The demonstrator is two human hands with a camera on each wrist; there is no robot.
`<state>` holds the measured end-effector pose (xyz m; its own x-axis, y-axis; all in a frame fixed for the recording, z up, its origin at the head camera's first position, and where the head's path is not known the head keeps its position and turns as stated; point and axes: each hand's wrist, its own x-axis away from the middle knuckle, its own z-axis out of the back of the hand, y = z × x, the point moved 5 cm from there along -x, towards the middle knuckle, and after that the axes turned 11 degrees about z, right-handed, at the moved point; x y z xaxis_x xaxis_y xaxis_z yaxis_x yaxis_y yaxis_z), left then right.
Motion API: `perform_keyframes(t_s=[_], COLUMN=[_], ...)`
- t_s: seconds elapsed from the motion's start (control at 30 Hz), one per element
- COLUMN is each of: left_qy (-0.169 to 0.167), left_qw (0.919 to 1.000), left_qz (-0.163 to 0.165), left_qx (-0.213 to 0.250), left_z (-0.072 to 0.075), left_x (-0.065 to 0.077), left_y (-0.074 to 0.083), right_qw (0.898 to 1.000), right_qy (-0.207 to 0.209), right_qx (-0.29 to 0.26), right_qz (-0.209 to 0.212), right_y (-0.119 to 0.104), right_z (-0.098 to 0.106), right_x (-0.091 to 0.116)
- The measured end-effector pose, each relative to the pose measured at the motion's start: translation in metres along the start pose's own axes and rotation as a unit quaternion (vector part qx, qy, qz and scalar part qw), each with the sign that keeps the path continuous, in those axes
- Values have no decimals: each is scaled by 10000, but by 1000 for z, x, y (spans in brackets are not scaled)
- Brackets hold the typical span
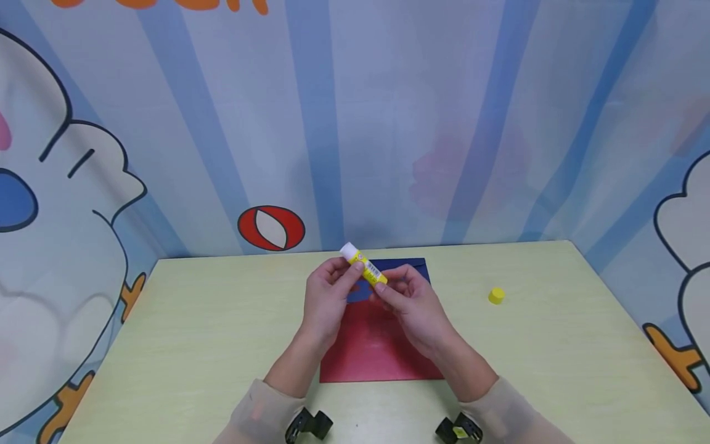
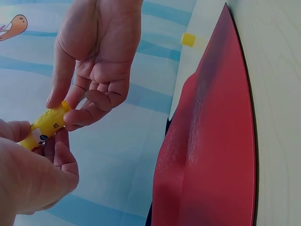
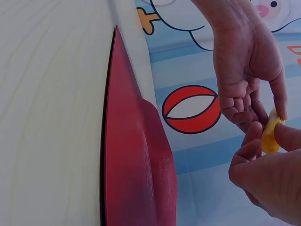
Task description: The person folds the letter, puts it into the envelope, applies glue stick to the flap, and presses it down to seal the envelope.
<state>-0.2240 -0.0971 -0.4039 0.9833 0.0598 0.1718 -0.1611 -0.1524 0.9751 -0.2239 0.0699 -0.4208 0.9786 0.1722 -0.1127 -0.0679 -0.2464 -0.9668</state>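
Observation:
A yellow glue stick with its white end uncovered is held tilted in the air above the table. My left hand pinches its barrel close to the white end, thumb on top. At the yellow base, the fingertips of my right hand grip the stick. Both hands meet on the glue stick in the left wrist view as well. Beneath them lies a red sheet, its middle bulging upward, with a blue sheet showing at its far side.
A small yellow cap stands on the pale wooden table, right of the sheets. Behind the table rises a blue striped backdrop with cartoon figures.

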Motion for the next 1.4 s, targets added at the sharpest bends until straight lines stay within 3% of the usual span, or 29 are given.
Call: perform_keyframes(t_s=[0.13,0.27,0.5,0.57,0.63,0.7,0.9,0.97,1.23,1.4], left_qy=[11,48,131,180,230,275,357,389,430,467], left_qw=[10000,9999,9998,9997,9994,9990,9971,9958,9890,9825], left_qz=[-25,-100,-148,-180,-222,-249,-363,-404,-592,-707], left_qx=[6,54,16,-58,-159,-257,-571,-718,-1284,-1660], left_z=[1,2,2,3,4,5,11,13,27,37], left_x=[1,1,1,1,2,2,1,0,0,1], left_y=[2,5,8,8,10,11,11,11,8,5], right_qw=[9996,9952,9791,9705,9575,9379,8595,8384,7737,7546], right_qy=[-143,-445,-554,-567,-587,-642,-758,-796,-946,-1019], right_qx=[178,839,1958,2331,2798,3368,4999,5348,6252,6481], right_qz=[-153,-224,63,243,393,538,742,697,395,88], right_y=[1,-2,-22,-28,-33,-39,-53,-55,-52,-43], right_z=[0,4,28,37,48,60,98,111,154,175], right_x=[-1,-4,-11,-13,-14,-14,-13,-14,-12,-8])
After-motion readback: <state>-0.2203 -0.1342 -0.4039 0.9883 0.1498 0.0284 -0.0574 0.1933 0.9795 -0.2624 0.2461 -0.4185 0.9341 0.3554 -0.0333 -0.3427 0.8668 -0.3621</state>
